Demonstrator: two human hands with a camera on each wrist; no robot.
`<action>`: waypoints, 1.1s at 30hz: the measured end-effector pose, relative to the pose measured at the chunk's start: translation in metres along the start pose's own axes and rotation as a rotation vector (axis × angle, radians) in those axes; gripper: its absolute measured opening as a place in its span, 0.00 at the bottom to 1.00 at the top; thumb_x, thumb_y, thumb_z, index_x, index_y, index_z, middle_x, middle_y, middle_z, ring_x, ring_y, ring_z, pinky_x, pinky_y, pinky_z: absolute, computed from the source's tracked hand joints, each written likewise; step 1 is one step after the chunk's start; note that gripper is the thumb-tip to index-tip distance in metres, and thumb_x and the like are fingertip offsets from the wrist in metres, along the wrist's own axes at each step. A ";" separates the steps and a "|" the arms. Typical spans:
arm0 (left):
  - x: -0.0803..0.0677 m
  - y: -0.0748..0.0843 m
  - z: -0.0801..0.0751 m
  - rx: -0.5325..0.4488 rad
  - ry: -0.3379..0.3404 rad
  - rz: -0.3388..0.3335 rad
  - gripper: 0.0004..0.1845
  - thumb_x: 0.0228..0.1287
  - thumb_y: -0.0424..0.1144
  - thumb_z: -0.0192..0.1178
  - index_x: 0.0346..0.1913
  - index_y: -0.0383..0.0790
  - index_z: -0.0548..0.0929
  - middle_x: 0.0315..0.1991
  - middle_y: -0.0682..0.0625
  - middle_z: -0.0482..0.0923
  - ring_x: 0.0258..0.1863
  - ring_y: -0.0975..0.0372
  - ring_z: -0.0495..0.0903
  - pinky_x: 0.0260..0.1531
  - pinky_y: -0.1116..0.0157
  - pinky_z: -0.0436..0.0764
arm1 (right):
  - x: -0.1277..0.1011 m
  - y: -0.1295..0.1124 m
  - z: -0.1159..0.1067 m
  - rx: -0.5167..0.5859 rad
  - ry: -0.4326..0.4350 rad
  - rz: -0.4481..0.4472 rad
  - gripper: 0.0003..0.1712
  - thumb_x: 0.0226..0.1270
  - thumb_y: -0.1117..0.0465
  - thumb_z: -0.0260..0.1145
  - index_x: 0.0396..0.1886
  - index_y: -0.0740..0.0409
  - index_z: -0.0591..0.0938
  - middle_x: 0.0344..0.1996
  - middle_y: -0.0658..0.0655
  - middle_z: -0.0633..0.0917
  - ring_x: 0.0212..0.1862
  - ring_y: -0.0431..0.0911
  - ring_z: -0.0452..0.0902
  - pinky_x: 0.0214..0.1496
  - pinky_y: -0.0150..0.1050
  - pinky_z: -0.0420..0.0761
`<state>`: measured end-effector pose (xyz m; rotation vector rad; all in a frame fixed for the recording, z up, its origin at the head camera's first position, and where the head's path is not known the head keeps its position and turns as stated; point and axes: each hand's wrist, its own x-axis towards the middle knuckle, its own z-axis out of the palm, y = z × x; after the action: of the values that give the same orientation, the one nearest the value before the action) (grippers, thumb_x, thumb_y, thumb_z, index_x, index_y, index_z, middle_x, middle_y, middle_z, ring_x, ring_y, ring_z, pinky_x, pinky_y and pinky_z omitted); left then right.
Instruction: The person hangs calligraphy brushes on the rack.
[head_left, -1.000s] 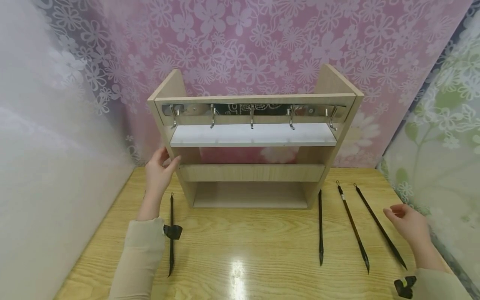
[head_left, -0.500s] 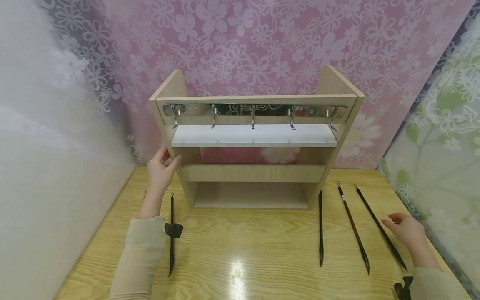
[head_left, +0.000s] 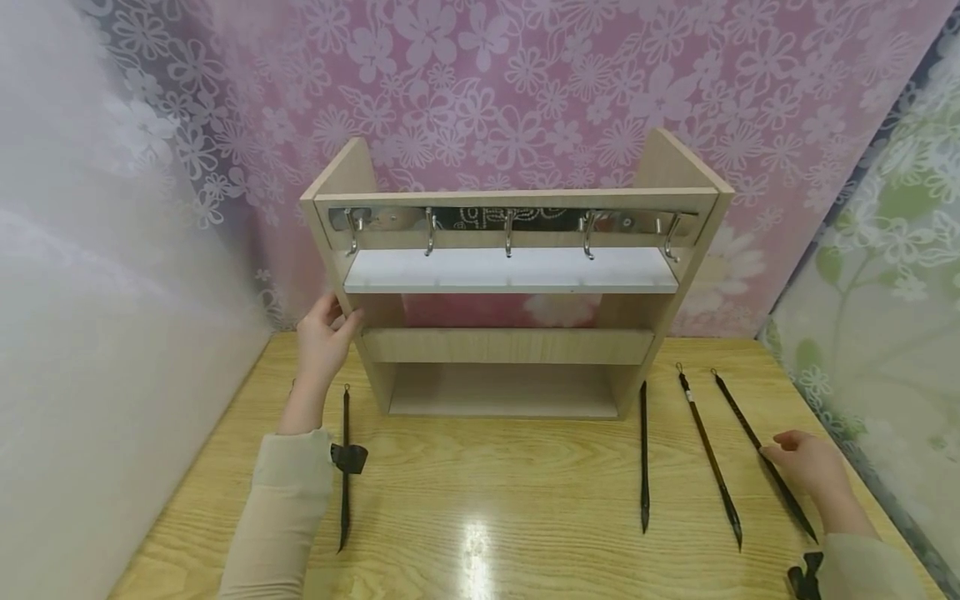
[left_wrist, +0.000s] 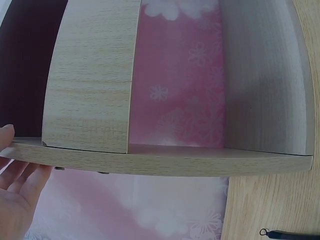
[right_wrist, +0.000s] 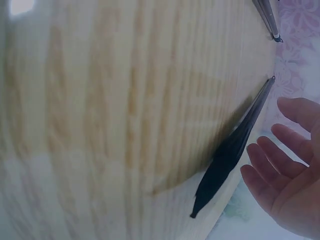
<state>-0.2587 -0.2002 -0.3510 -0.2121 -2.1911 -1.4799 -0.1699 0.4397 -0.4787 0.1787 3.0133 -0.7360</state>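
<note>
My left hand (head_left: 321, 346) grips the left side panel of a pale wooden rack (head_left: 506, 346), thumb at the front edge and fingers on the outer face. In the left wrist view, the fingers (left_wrist: 31, 182) lie under that panel. At the right, my right hand (head_left: 813, 467) is over the rightmost calligraphy brush (head_left: 798, 505), its thumb overlapping the dark handle in the head view. The right wrist view has the fingers (right_wrist: 270, 162) loosely bent beside this brush, with nothing between them. The brush lies on the table, black tip towards me.
A metal strip with several hooks (head_left: 509, 237) crosses the rack's top, above a white shelf (head_left: 510, 271). Two more brushes, one brown (head_left: 708, 450) and one black (head_left: 644, 467), lie right of the rack. Another brush (head_left: 346, 517) lies under my left wrist. Patterned cloth (head_left: 480, 92) hangs behind.
My right hand has come down and slightly left, onto the rightmost brush. The left hand keeps its hold on the rack's side panel.
</note>
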 end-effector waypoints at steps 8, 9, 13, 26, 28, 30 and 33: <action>0.000 0.003 0.000 0.003 -0.007 0.034 0.20 0.58 0.30 0.56 0.55 0.31 0.70 0.50 0.36 0.71 0.51 0.49 0.71 0.46 0.60 0.76 | 0.003 -0.002 0.001 -0.004 -0.023 0.015 0.28 0.60 0.56 0.58 0.44 0.82 0.68 0.38 0.78 0.73 0.37 0.67 0.70 0.31 0.53 0.74; 0.000 0.003 0.000 0.009 -0.006 0.040 0.20 0.58 0.30 0.56 0.55 0.31 0.70 0.50 0.37 0.71 0.51 0.49 0.71 0.46 0.59 0.76 | 0.003 -0.002 0.001 -0.006 -0.024 0.013 0.28 0.59 0.56 0.58 0.44 0.82 0.68 0.38 0.78 0.73 0.37 0.67 0.70 0.31 0.53 0.74; 0.000 0.003 0.000 0.018 -0.005 0.043 0.19 0.59 0.31 0.56 0.54 0.30 0.71 0.49 0.36 0.72 0.51 0.50 0.71 0.45 0.58 0.76 | 0.004 -0.001 0.001 -0.011 -0.040 0.016 0.29 0.58 0.55 0.59 0.44 0.81 0.68 0.38 0.78 0.74 0.37 0.67 0.71 0.31 0.53 0.74; 0.000 0.002 0.001 0.022 -0.003 0.009 0.18 0.59 0.31 0.55 0.53 0.30 0.71 0.49 0.36 0.72 0.51 0.51 0.71 0.44 0.60 0.77 | 0.007 0.004 0.005 -0.025 -0.019 0.012 0.26 0.54 0.59 0.62 0.41 0.80 0.71 0.33 0.74 0.76 0.34 0.64 0.72 0.30 0.52 0.73; 0.000 0.003 0.001 0.026 -0.003 0.011 0.18 0.59 0.31 0.56 0.53 0.30 0.71 0.49 0.36 0.72 0.51 0.50 0.72 0.43 0.59 0.77 | 0.008 0.004 0.006 -0.022 -0.019 0.008 0.26 0.53 0.59 0.63 0.41 0.80 0.71 0.33 0.74 0.77 0.33 0.64 0.72 0.30 0.52 0.74; 0.000 0.003 0.001 0.036 -0.001 0.019 0.18 0.59 0.31 0.56 0.53 0.30 0.72 0.48 0.36 0.72 0.51 0.50 0.72 0.43 0.59 0.78 | 0.009 0.003 0.007 -0.020 -0.019 0.002 0.26 0.53 0.59 0.63 0.40 0.80 0.71 0.32 0.73 0.77 0.32 0.63 0.73 0.29 0.52 0.74; 0.000 0.003 0.000 0.039 -0.004 0.029 0.18 0.59 0.31 0.55 0.52 0.30 0.72 0.48 0.36 0.72 0.51 0.50 0.72 0.43 0.58 0.77 | 0.010 0.001 0.009 -0.017 -0.023 -0.006 0.26 0.52 0.60 0.63 0.41 0.81 0.71 0.31 0.72 0.77 0.32 0.62 0.73 0.29 0.51 0.74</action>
<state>-0.2574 -0.1989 -0.3489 -0.2326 -2.2083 -1.4212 -0.1797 0.4375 -0.4875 0.1595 2.9988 -0.7084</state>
